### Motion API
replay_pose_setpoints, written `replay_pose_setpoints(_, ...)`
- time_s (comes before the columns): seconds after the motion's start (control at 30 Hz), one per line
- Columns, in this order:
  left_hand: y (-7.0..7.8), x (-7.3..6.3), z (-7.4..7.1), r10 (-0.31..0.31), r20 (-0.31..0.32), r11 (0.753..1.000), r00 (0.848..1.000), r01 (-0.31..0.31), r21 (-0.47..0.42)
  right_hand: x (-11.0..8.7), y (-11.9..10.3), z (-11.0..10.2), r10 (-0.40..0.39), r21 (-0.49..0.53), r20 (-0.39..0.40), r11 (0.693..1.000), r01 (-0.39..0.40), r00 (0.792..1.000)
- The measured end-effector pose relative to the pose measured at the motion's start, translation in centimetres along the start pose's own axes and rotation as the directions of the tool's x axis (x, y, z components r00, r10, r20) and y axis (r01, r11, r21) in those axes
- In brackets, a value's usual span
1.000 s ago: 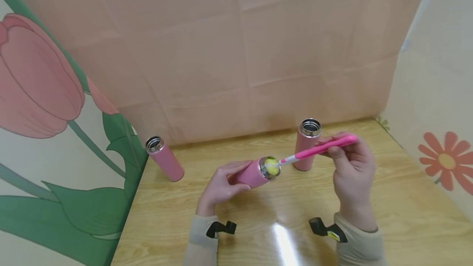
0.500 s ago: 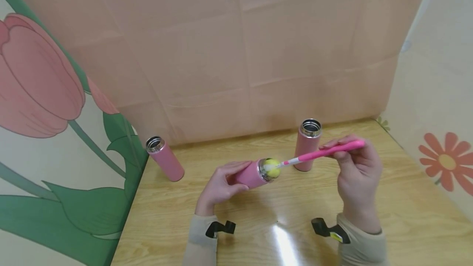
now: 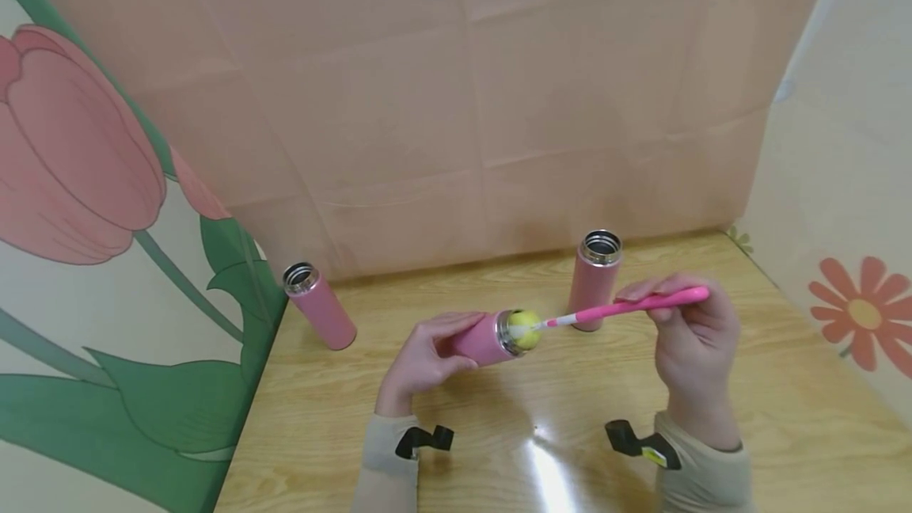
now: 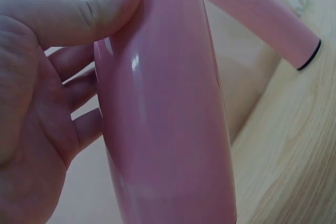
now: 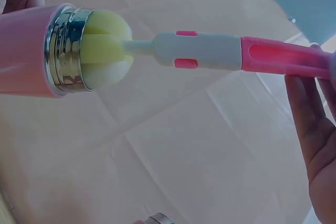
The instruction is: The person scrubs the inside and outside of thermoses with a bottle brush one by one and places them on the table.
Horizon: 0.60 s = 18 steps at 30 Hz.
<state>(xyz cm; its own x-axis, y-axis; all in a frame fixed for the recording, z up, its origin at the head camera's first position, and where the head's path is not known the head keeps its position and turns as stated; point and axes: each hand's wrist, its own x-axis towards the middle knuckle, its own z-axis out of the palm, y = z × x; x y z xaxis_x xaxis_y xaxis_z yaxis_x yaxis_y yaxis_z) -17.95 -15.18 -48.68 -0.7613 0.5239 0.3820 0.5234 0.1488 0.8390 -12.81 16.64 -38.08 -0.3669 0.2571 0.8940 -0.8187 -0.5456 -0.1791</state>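
My left hand [image 3: 416,362] grips a pink vacuum flask [image 3: 480,340] round its body, thumb on the near side. The flask is tilted, its steel mouth turned to the right. In my right hand [image 3: 697,347], fingers and thumb pinch the pink handle of a bottle brush [image 3: 620,308]. Its yellow and white sponge head [image 5: 107,50] bulges out of the threaded steel neck [image 5: 71,50], with the rest of the sponge hidden inside. Between sponge and handle the thin stem and white collar [image 5: 205,51] show in the right wrist view.
Two more pink flasks without lids stand on the wooden table [image 3: 306,434]: one flask [image 3: 324,315] at the left, another flask [image 3: 591,283] at the back right, behind the brush handle. A pinkish cloth [image 3: 456,101] hangs along the back, with flower-painted walls on both sides.
My right hand has moved slightly right and down with the brush. More of the sponge now shows outside the flask's mouth. The left hand and its flask have hardly moved.
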Motion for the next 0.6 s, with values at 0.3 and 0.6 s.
replay_pose_setpoints(0.3,0.0,0.1,-0.1,0.056,-0.065,0.994,0.996,-0.05,0.099,-0.7,-0.8,-0.4,0.056,-0.178,-0.096,0.981,-0.072,0.994)
replay_pose_setpoints(0.6,-0.1,0.1,0.1,0.05,-0.106,0.996,0.993,-0.041,0.082,-1.4,-0.6,0.0,0.142,-0.313,-0.194,0.929,-0.199,0.971)
